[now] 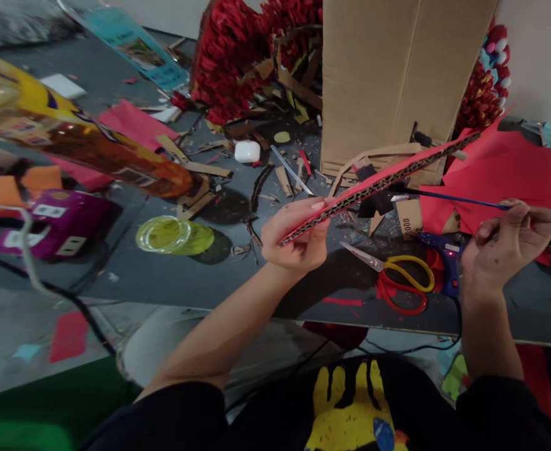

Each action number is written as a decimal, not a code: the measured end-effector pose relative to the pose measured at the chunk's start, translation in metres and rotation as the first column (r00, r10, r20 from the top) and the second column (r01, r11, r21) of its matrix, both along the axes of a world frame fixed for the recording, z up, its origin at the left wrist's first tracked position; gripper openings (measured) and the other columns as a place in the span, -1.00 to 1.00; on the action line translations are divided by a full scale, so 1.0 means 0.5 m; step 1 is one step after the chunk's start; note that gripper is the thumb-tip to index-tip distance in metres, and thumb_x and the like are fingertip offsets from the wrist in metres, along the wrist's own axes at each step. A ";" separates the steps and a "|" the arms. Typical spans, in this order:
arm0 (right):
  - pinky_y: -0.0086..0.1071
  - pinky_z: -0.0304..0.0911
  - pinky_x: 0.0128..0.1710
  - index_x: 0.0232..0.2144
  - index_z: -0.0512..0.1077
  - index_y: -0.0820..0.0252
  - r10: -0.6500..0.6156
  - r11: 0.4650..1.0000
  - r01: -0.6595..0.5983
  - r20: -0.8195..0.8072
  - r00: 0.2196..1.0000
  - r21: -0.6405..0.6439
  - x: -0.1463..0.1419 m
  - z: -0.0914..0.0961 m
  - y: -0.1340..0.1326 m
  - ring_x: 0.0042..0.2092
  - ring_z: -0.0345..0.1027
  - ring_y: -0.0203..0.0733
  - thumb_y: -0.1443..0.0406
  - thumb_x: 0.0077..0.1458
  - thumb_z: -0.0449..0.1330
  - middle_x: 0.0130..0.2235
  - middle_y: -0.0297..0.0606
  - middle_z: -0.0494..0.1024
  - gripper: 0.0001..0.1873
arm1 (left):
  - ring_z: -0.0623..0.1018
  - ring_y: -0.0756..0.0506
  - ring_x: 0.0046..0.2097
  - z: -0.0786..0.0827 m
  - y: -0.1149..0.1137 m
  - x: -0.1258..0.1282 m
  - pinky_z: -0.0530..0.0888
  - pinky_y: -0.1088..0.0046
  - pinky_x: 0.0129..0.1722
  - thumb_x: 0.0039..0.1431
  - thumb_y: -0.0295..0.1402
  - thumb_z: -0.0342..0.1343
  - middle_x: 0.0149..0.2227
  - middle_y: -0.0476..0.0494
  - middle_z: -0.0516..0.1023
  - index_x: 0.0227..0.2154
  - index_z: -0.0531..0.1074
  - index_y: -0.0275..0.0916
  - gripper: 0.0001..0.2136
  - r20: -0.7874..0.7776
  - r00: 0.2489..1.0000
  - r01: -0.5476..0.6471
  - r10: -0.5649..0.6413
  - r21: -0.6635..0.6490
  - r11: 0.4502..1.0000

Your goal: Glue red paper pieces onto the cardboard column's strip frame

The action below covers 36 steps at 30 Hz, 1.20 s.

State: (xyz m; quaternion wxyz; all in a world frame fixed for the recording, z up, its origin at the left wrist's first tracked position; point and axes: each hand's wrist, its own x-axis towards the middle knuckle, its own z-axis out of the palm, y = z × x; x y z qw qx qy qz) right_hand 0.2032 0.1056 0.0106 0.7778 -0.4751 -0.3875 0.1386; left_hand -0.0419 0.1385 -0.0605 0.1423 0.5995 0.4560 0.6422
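Observation:
My left hand (298,235) is closed round the near end of a long red-covered corrugated cardboard strip (388,178), which slants up to the right towards the cardboard box. My right hand (508,241) pinches the end of a thin blue stick (454,199) that runs left to the strip's middle. Below the hands, on the dark table (186,275), lie scissors (397,279) with red and yellow handles and a blue glue gun (444,257) with a small red light.
A tall cardboard box (388,69) stands behind, flanked by red paper decorations (238,56). Red paper sheets (501,169) lie at right. A yellow-green tape roll (165,235), a white block (247,151), cardboard scraps and a purple box (54,228) sit to the left.

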 end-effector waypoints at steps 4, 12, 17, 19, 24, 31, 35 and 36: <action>-0.56 -0.08 -0.80 -0.41 0.18 0.09 -0.017 1.000 0.017 0.027 0.999 -0.022 -0.001 0.001 -0.001 -0.68 0.05 -0.53 0.19 0.09 0.21 -0.39 -0.49 0.40 -0.76 | 0.59 -0.15 -0.38 0.000 -0.002 0.002 0.57 0.24 -0.33 0.09 0.00 0.04 -0.54 -0.14 0.51 -0.39 0.43 -0.17 -0.68 -0.043 0.999 -0.018 0.024 0.127 0.992; -0.56 -0.11 -0.80 -0.41 0.15 0.07 -0.070 0.997 0.072 0.055 0.996 -0.031 0.002 0.005 -0.002 -0.69 0.03 -0.53 0.16 0.10 0.18 -0.39 -0.49 0.39 -0.74 | 0.60 -0.15 -0.33 0.010 -0.005 -0.002 0.57 0.25 -0.30 0.11 0.02 0.01 -0.48 -0.19 0.55 -0.45 0.38 -0.19 -0.65 -0.100 0.990 -0.087 0.098 0.105 0.991; -0.56 -0.11 -0.79 -0.40 0.16 0.10 -0.011 1.000 0.012 0.049 0.999 -0.019 -0.002 0.001 -0.002 -0.69 0.03 -0.55 0.17 0.10 0.20 -0.39 -0.48 0.41 -0.73 | 0.60 -0.13 -0.36 0.016 -0.003 0.003 0.56 0.30 -0.35 0.12 -0.07 0.06 -0.45 -0.18 0.56 -0.43 0.39 -0.19 -0.73 -0.048 0.997 -0.047 0.056 0.182 0.982; -0.56 -0.11 -0.79 -0.40 0.16 0.10 -0.033 0.999 0.033 0.040 0.999 0.001 0.001 -0.002 0.000 -0.68 0.04 -0.54 0.18 0.09 0.20 -0.40 -0.48 0.41 -0.74 | 0.60 -0.13 -0.36 0.017 -0.003 0.004 0.56 0.31 -0.37 0.11 -0.13 0.09 -0.43 -0.17 0.57 -0.41 0.39 -0.17 -0.79 -0.023 0.998 -0.048 0.055 0.240 0.970; -0.52 -0.12 -0.80 -0.40 0.16 0.07 -0.039 0.999 0.040 0.034 0.999 -0.021 0.009 -0.002 0.001 -0.69 0.03 -0.51 0.16 0.09 0.19 -0.40 -0.49 0.41 -0.75 | 0.59 -0.14 -0.36 0.020 -0.009 0.001 0.57 0.26 -0.35 0.12 -0.06 0.03 -0.48 -0.17 0.54 -0.44 0.39 -0.16 -0.72 -0.098 0.987 -0.112 0.127 0.151 0.982; -0.55 -0.18 -0.79 -0.44 0.15 0.10 -0.034 0.998 0.026 -0.131 0.991 -0.057 0.027 0.003 0.002 -0.69 -0.03 -0.55 0.21 0.04 0.21 -0.42 -0.53 0.38 -0.74 | 0.53 -0.11 -0.45 0.030 -0.008 -0.005 0.54 0.30 -0.40 0.08 -0.04 0.10 -0.60 -0.10 0.43 -0.60 0.40 -0.18 -0.67 -0.086 0.937 -0.313 0.340 0.230 0.921; -0.57 -0.23 -0.79 -0.42 0.12 0.11 0.010 0.997 -0.025 -0.204 0.979 -0.068 0.021 0.001 0.003 -0.69 -0.02 -0.54 0.22 0.03 0.22 -0.47 -0.57 0.34 -0.71 | 0.51 -0.07 -0.49 0.031 -0.005 -0.001 0.54 0.35 -0.44 0.09 -0.02 0.08 -0.55 -0.12 0.49 -0.58 0.42 -0.19 -0.65 -0.127 0.924 -0.324 0.361 0.242 0.914; -0.57 -0.23 -0.79 -0.42 0.12 0.11 0.018 0.998 -0.031 -0.198 0.980 -0.063 0.017 0.000 0.003 -0.69 -0.01 -0.54 0.22 0.03 0.22 -0.47 -0.57 0.34 -0.71 | 0.51 -0.06 -0.49 0.031 -0.005 0.001 0.54 0.36 -0.44 0.09 -0.04 0.08 -0.54 -0.12 0.50 -0.58 0.42 -0.20 -0.66 -0.123 0.927 -0.314 0.353 0.256 0.914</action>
